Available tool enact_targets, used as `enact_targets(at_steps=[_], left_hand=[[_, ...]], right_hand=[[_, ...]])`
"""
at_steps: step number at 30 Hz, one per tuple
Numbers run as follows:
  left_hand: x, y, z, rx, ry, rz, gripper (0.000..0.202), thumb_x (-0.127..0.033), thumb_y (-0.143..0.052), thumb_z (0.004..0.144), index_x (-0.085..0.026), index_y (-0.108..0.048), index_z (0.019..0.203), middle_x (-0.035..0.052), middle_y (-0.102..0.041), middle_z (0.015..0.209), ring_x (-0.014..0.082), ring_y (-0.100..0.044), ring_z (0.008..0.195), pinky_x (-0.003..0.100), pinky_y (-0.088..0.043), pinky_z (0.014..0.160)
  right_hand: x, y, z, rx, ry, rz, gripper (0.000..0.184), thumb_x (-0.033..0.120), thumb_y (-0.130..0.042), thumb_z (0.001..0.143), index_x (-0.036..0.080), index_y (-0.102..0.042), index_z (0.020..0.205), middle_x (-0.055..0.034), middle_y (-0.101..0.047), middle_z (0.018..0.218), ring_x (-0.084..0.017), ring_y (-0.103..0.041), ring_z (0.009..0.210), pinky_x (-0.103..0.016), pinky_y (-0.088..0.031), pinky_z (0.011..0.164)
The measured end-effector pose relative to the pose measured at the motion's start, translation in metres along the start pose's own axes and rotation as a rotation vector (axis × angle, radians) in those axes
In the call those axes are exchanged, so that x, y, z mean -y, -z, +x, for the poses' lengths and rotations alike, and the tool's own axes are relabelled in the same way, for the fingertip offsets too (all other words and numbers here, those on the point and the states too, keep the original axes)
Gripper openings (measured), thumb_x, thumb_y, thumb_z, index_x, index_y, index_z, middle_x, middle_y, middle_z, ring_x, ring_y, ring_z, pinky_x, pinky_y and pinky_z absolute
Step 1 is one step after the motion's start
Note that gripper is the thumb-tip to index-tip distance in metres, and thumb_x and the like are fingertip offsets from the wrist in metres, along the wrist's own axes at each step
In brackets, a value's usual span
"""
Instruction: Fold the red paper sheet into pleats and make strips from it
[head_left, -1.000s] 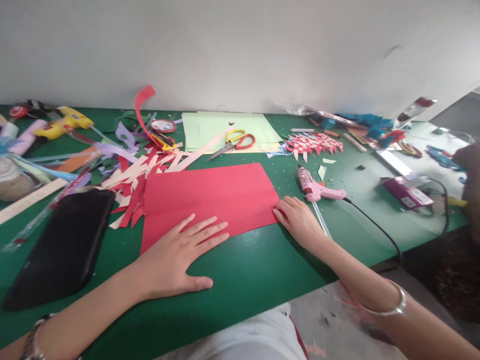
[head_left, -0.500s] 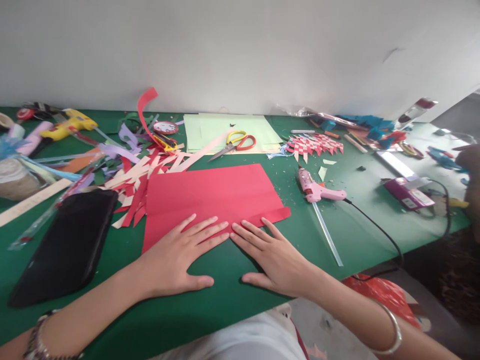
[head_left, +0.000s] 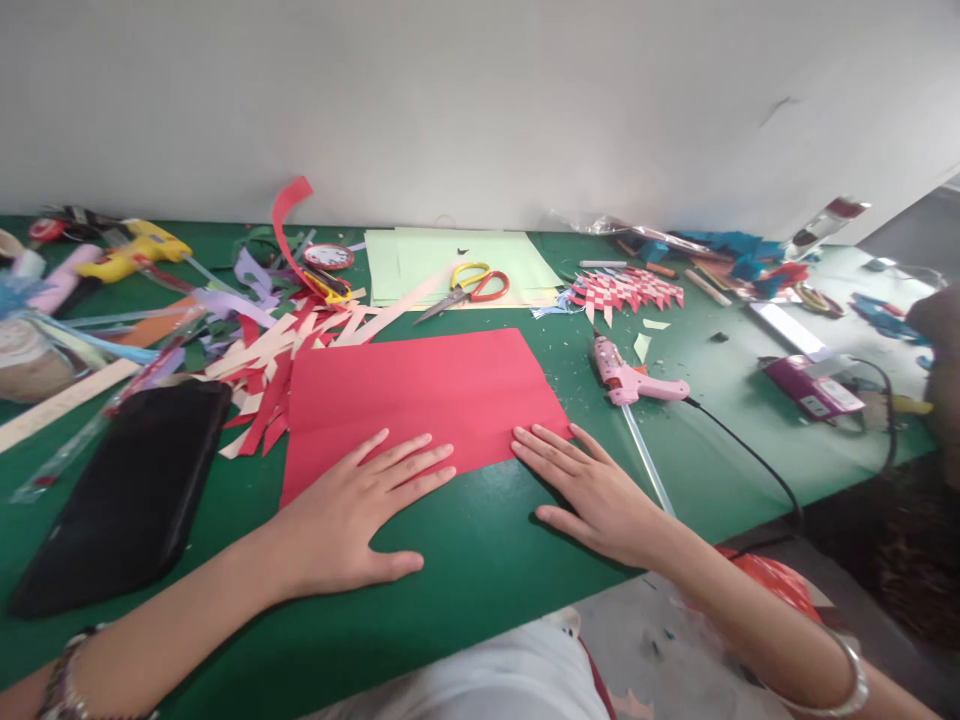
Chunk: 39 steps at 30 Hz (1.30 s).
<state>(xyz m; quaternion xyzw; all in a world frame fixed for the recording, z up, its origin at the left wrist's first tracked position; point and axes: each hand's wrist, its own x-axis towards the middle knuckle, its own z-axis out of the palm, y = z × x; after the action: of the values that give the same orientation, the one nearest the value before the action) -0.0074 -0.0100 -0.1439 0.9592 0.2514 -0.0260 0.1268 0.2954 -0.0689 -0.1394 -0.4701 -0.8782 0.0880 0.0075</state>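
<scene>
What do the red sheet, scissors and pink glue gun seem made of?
Red sheet: likely matte paper, being thin and without shine. Scissors: grey blades look like metal; smooth red and yellow handles may be plastic. Pink glue gun: probably plastic, given its smooth, moulded look.

Papercraft workspace; whether home, school or trade workshop, cannot tell. Signs: long green bench (head_left: 480,550) against a plain pale wall (head_left: 480,110). On it, pink glue gun (head_left: 616,372), yellow glue gun (head_left: 139,247), scissors (head_left: 459,293) with one red and one yellow handle, red sheet (head_left: 420,380), pale green sheets (head_left: 420,262), heap of cut strips (head_left: 277,385), woven red-and-white piece (head_left: 628,290). Small scraps (head_left: 642,347) lying loose.
</scene>
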Motion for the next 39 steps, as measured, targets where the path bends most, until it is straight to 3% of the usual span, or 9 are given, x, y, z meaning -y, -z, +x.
enact_targets(at_steps=[5, 12, 21, 28, 33, 37, 39], left_hand=[[0.0, 0.0, 0.001, -0.008, 0.001, -0.013, 0.074, -0.065, -0.039, 0.08, -0.037, -0.011, 0.142, -0.002, -0.027, 0.148, 0.0241, -0.028, 0.134, 0.046, -0.01, 0.112], [0.003, 0.0, -0.003, -0.007, -0.019, 0.009, 0.075, -0.066, -0.037, 0.08, -0.036, -0.007, 0.143, -0.0021, -0.024, 0.149, 0.0241, -0.026, 0.135, 0.045, -0.009, 0.112], [0.018, 0.001, -0.065, -0.002, 0.057, 0.122, 0.077, -0.064, -0.041, 0.08, -0.037, -0.005, 0.143, -0.004, -0.029, 0.146, 0.0214, -0.033, 0.132, 0.037, -0.015, 0.111], [0.01, 0.009, -0.084, -0.152, 0.073, 0.223, 0.072, -0.055, -0.045, 0.083, -0.036, -0.01, 0.143, -0.005, -0.045, 0.137, 0.0207, -0.051, 0.118, 0.035, -0.028, 0.104], [-0.003, -0.002, -0.093, -0.328, 0.104, 0.373, 0.061, -0.047, -0.04, 0.088, -0.03, -0.019, 0.143, 0.0011, -0.055, 0.128, 0.0222, -0.056, 0.111, 0.041, -0.015, 0.109], [-0.007, -0.012, -0.106, -0.371, 0.169, 0.398, 0.057, -0.04, -0.037, 0.09, -0.026, -0.022, 0.143, 0.0046, -0.058, 0.126, 0.0229, -0.057, 0.109, 0.044, -0.01, 0.111], [-0.005, -0.011, -0.112, -0.381, 0.167, 0.399, 0.052, -0.036, -0.039, 0.088, -0.027, -0.032, 0.139, 0.0035, -0.06, 0.123, 0.0221, -0.059, 0.106, 0.043, -0.01, 0.112]], right_hand=[[-0.011, -0.003, -0.012, -0.03, -0.064, -0.036, 0.063, 0.046, -0.033, 0.092, 0.024, -0.01, 0.145, -0.0035, -0.024, 0.149, -0.021, -0.019, 0.138, -0.048, -0.026, 0.107], [-0.007, -0.007, -0.013, -0.025, -0.101, -0.066, 0.067, 0.05, -0.032, 0.091, 0.023, -0.006, 0.146, -0.0023, -0.019, 0.15, -0.022, -0.017, 0.138, -0.047, -0.025, 0.108], [-0.008, -0.011, -0.014, -0.017, -0.112, -0.073, 0.066, 0.048, -0.032, 0.091, 0.025, -0.004, 0.146, -0.0014, -0.016, 0.15, -0.022, -0.016, 0.138, -0.047, -0.024, 0.109], [-0.006, -0.01, -0.014, -0.03, -0.11, -0.065, 0.065, 0.046, -0.034, 0.091, 0.025, -0.006, 0.146, -0.0024, -0.02, 0.15, -0.022, -0.018, 0.138, -0.048, -0.026, 0.108], [-0.004, -0.006, -0.013, -0.017, -0.127, -0.043, 0.062, 0.045, -0.032, 0.092, 0.027, -0.006, 0.146, -0.0006, -0.021, 0.15, -0.021, -0.019, 0.138, -0.048, -0.025, 0.109], [-0.003, -0.002, -0.013, -0.011, -0.126, -0.026, 0.06, 0.044, -0.032, 0.092, 0.029, -0.008, 0.145, 0.0007, -0.023, 0.149, -0.02, -0.02, 0.138, -0.048, -0.026, 0.108], [-0.004, -0.001, -0.012, -0.016, -0.126, -0.025, 0.06, 0.044, -0.033, 0.092, 0.029, -0.01, 0.145, -0.0002, -0.026, 0.148, -0.021, -0.021, 0.137, -0.049, -0.026, 0.108]])
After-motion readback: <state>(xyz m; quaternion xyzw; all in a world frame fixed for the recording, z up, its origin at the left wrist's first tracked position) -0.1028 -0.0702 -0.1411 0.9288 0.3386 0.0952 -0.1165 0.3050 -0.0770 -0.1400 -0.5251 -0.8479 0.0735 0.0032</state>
